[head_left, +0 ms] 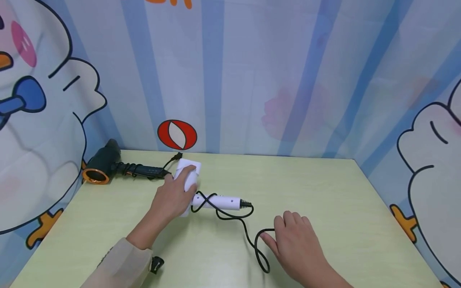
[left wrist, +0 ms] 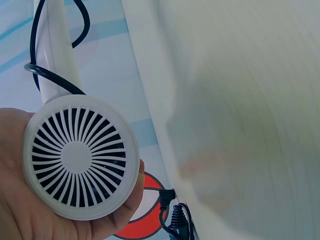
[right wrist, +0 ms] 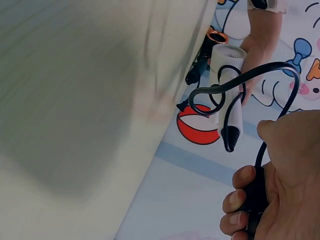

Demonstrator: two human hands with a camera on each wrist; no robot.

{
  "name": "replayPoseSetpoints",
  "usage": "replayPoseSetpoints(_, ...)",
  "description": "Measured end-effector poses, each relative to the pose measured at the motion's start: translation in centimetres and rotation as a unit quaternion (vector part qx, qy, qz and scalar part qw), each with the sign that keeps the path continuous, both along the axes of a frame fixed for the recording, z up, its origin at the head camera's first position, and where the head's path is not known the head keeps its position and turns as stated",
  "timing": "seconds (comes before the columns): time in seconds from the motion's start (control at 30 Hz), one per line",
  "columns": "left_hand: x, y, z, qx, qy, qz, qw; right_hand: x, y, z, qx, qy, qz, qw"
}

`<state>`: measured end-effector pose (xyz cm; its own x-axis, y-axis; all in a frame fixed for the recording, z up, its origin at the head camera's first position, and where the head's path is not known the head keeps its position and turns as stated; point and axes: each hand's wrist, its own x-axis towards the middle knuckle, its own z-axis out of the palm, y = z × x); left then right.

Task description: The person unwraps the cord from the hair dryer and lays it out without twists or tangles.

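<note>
A white hair dryer [head_left: 223, 203] is in my left hand [head_left: 174, 196], which grips its barrel from above in the head view. The left wrist view faces its round slatted intake [left wrist: 77, 157], with my palm and fingers around the barrel. The handle points right, and a black cord [head_left: 239, 218] winds loosely around it. From the handle's end the cord loops across to my right hand [head_left: 297, 245]. That hand's fingers curl around the black plug [right wrist: 255, 192] at the cord's end, as the right wrist view shows; the plug's prongs are hidden.
A dark hair dryer [head_left: 102, 160] with a copper-coloured rim lies at the back left of the pale table [head_left: 288, 180], its cord wrapped around the handle. A patterned curtain [head_left: 245, 80] stands along the back and sides. A small black object [head_left: 156, 264] hangs at my left sleeve.
</note>
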<state>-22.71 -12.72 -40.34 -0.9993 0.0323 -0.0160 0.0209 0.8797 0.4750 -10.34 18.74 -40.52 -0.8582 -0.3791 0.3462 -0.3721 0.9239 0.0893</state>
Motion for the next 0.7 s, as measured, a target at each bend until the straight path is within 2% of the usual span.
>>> replayPoseSetpoints(0.27,0.1,0.1,0.2,-0.001,0.001,0.005,1.0,-0.4,0.0,-0.8,0.01,0.002,0.008,1.0)
replayPoseSetpoints(0.47,0.1,0.2,0.3,-0.001,0.0,0.005,1.0,-1.6,0.4,-1.3,0.034,-0.002,-0.017,0.999)
replayPoseSetpoints(0.7,0.1,0.3,0.3,0.0,-0.004,0.008,1.0,-2.6,0.7,-1.7,0.036,-0.009,-0.032,0.999)
